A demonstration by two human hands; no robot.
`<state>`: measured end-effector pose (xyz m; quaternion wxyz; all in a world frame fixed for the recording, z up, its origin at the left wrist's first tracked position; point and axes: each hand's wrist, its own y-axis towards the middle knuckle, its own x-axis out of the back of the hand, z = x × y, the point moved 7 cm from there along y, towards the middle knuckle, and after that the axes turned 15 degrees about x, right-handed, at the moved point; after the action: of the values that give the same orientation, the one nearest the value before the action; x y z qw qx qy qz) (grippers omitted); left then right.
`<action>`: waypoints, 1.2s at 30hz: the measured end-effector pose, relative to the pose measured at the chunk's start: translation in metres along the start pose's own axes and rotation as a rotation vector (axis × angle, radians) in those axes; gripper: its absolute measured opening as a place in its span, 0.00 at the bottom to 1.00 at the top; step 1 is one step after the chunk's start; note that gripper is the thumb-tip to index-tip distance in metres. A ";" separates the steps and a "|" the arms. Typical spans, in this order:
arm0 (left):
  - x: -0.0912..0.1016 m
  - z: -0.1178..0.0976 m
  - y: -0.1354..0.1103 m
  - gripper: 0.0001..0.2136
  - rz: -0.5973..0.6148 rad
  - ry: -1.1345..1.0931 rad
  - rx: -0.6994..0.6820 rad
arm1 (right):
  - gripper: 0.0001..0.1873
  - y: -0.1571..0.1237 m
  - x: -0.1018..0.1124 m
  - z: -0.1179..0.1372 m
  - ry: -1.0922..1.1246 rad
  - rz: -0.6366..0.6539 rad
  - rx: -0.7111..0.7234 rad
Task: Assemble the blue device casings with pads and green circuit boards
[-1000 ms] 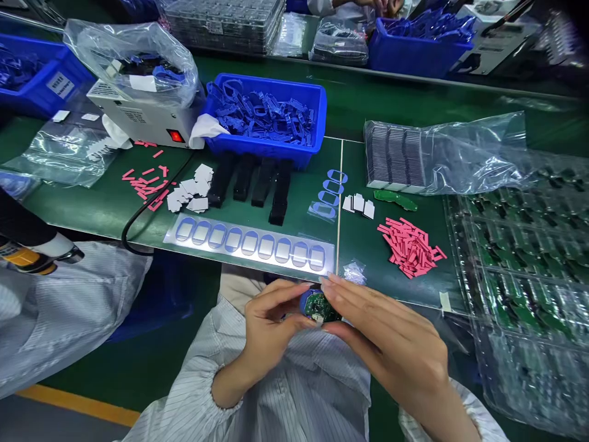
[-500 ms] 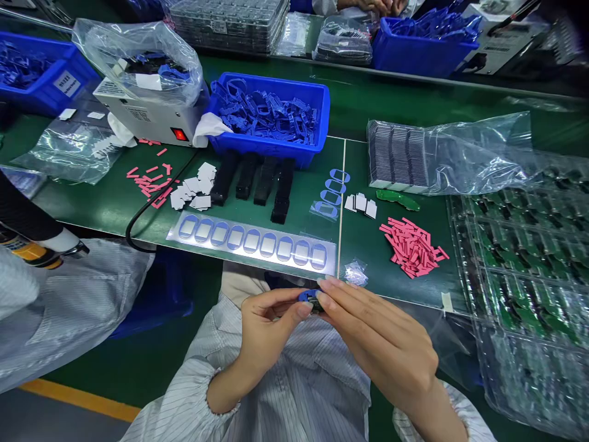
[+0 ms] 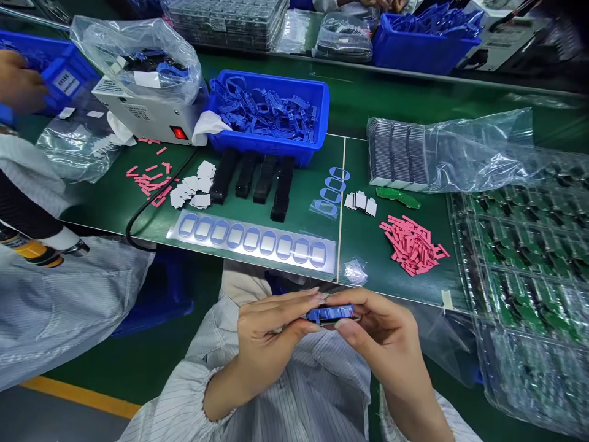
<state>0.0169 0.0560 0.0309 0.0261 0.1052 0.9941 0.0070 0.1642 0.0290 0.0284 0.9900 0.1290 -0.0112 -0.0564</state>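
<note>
As I read the head feed from my station, my left hand (image 3: 269, 344) and right hand (image 3: 381, 341) are both closed on a small blue plastic part (image 3: 330, 315), gripping it between thumbs and fingers at bottom centre of the frame. The part is held up off the green desk (image 3: 105, 209), just below its near edge and over the striped smock (image 3: 313, 393).

Directly above my hands, a clear liner sheet (image 3: 251, 240) carries a row of blue oval rings, and a small clear plastic scrap (image 3: 356, 272) lies at the desk edge. Higher up at centre, a blue bin (image 3: 271, 120) is heaped with blue plastic frames, with four black bars (image 3: 253, 178) lined up just below it. White pads (image 3: 191, 190) and scattered pink strips (image 3: 150, 181) sit left of those bars, while a larger pile of pink strips (image 3: 411, 245) lies right of centre. Clear trays of green circuit boards (image 3: 519, 270) fill the right side of the frame. At upper left, a co-worker's hand (image 3: 18, 83) is at another blue bin (image 3: 64, 77), beside a white machine with a red switch (image 3: 147, 113).
</note>
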 end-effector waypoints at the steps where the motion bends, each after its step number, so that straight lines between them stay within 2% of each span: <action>1: -0.001 -0.002 0.000 0.12 0.009 0.000 -0.016 | 0.06 0.000 0.000 0.002 0.008 -0.002 0.012; 4: -0.002 -0.006 -0.002 0.12 0.028 0.005 -0.062 | 0.05 0.000 0.000 0.006 -0.012 -0.022 0.037; 6: -0.002 -0.005 -0.003 0.11 0.013 0.017 -0.042 | 0.04 0.000 0.000 0.006 -0.055 -0.041 0.043; 12: 0.003 0.015 0.000 0.07 -0.047 -0.066 0.268 | 0.06 0.000 0.001 0.003 -0.200 0.023 0.095; 16: 0.003 0.016 0.000 0.07 -0.036 -0.080 0.280 | 0.07 -0.001 0.004 0.005 -0.235 0.063 0.133; 22: -0.003 0.023 0.001 0.07 0.016 -0.170 0.379 | 0.14 -0.007 0.010 0.006 -0.234 -0.060 0.195; 25: -0.004 0.024 0.003 0.06 0.006 -0.153 0.408 | 0.13 -0.010 0.011 0.000 -0.181 -0.118 0.154; 28: -0.004 0.022 0.004 0.06 0.030 -0.149 0.379 | 0.08 -0.013 0.013 -0.009 -0.108 -0.137 0.065; 30: -0.004 0.020 0.004 0.12 0.076 -0.147 0.325 | 0.06 -0.013 0.012 -0.016 -0.021 -0.116 -0.014; 33: -0.003 0.016 0.003 0.26 0.113 -0.076 0.230 | 0.08 -0.014 0.007 -0.024 0.164 -0.075 -0.105; 36: -0.001 0.009 0.004 0.27 0.075 0.074 0.087 | 0.10 -0.014 0.007 -0.026 0.200 -0.108 -0.126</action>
<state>0.0193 0.0595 0.0222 -0.0158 0.1433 0.9891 -0.0313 0.1704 0.0214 -0.0006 0.9878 0.0719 0.0979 -0.0970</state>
